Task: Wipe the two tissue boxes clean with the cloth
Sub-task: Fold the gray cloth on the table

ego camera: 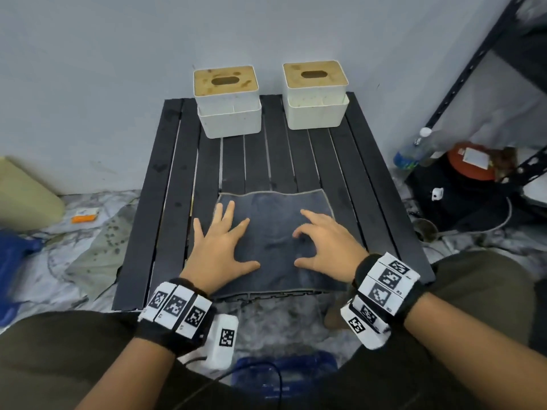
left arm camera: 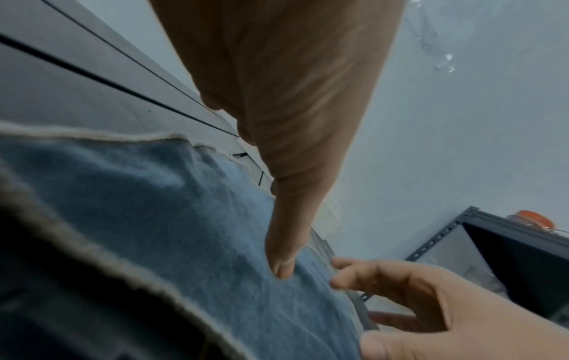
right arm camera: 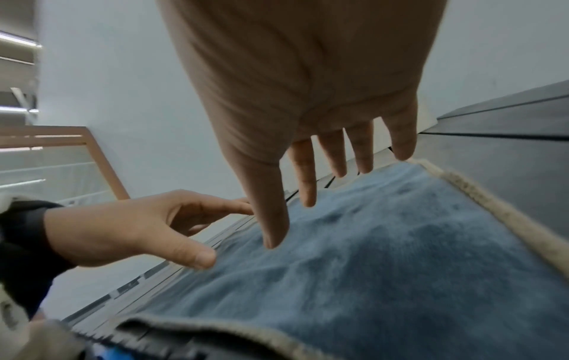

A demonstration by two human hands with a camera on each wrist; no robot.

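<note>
Two white tissue boxes with stained wooden lids stand at the far edge of the black slatted table [ego camera: 165,202]: the left box [ego camera: 228,105] and the right box [ego camera: 315,96]. A blue-grey cloth [ego camera: 275,214] [left arm camera: 154,207] [right arm camera: 385,243] lies flat on the table's near half. My left hand [ego camera: 222,247] [left arm camera: 277,73] rests spread and flat on the cloth's left part. My right hand [ego camera: 322,247] [right arm camera: 307,97] sits on the cloth's right part with arched fingers, fingertips touching the fabric and pinching nothing. Each wrist view also shows the other hand: the right hand [left arm camera: 415,304], the left hand [right arm camera: 123,231].
A wall stands right behind the boxes. A black metal shelf [ego camera: 473,69], a water bottle [ego camera: 414,149] and dark bags crowd the floor at the right. A beige object [ego camera: 23,196] and an orange item [ego camera: 84,216] lie on the covered floor at the left.
</note>
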